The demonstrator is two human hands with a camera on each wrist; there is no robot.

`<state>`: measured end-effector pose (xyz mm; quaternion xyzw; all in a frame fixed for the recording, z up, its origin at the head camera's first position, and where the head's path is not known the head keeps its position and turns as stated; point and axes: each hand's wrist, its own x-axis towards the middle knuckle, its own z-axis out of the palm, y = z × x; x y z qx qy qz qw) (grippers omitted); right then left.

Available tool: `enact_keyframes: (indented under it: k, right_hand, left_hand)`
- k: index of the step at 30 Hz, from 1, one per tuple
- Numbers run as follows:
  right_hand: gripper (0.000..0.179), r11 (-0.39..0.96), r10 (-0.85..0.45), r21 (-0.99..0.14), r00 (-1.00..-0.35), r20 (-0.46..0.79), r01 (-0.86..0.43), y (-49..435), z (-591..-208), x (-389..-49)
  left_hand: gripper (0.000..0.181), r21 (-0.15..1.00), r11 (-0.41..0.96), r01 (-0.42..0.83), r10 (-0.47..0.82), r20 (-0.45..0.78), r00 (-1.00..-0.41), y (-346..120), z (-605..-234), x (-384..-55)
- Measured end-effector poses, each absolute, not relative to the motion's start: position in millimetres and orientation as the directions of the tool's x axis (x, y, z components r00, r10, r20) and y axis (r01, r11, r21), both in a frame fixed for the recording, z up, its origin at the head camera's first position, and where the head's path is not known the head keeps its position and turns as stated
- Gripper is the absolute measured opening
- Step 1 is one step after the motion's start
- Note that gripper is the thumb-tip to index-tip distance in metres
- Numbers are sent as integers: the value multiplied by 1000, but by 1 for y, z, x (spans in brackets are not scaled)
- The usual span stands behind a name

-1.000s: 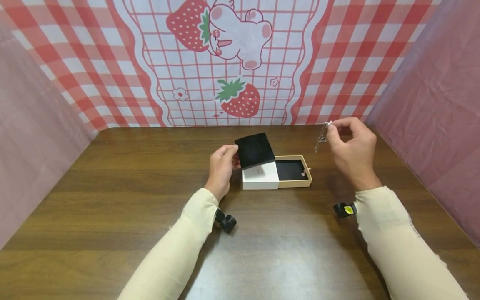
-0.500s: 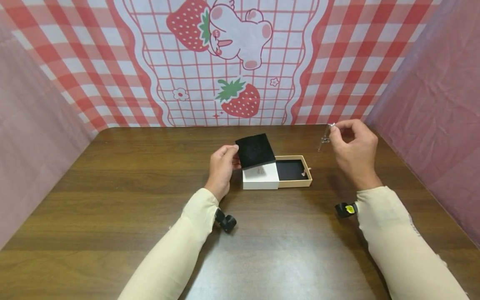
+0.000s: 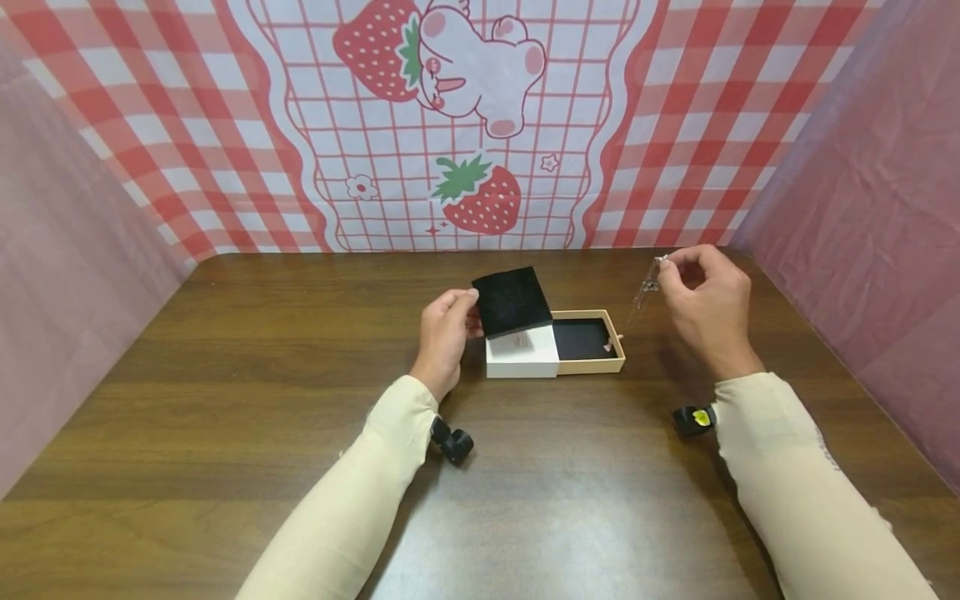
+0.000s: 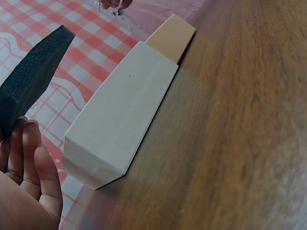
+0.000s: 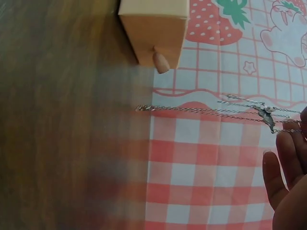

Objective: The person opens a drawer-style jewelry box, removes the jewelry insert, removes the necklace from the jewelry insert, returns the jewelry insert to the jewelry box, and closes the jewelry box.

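Note:
My left hand (image 3: 444,329) pinches a square black foam pad (image 3: 512,301) by its left edge, tilted over a white box sleeve (image 3: 520,354). A tan drawer (image 3: 590,367) with a dark inside sticks out of the sleeve's right end. Up and to the right, my right hand (image 3: 708,304) pinches a thin silver necklace (image 3: 649,286) between thumb and finger. The chain hangs in the air, apart from the box. In the right wrist view a small pendant (image 5: 266,117) shows on the chain, close to the fingers.
The box stands on a brown wooden table (image 3: 300,467). Behind rises a red-and-white checked cloth (image 3: 697,125) with strawberries. Pink cloth (image 3: 877,217) closes the right side. A small ribbon pull (image 5: 161,62) sticks out of the drawer's end.
My right hand has shifted slightly right and then a little down, and the necklace swings below it. The left hand, foam pad and box stay almost where they were.

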<state>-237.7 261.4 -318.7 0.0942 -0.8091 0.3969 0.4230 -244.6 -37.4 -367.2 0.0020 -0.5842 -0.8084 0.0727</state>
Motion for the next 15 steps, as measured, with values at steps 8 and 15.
enact_keyframes:
  k: [8, 15]
  right_hand:
    - [11, 700, 161, -571, -683, 712, -430, 267, -326, -240]
    - [14, 731, 122, -564, -740, 661, -384, 269, -331, -241]
  left_hand:
    - [18, 945, -306, 118, -113, 87, -990, -37, -367, -245]
    - [19, 944, -311, 113, -115, 81, -990, -37, -367, -244]
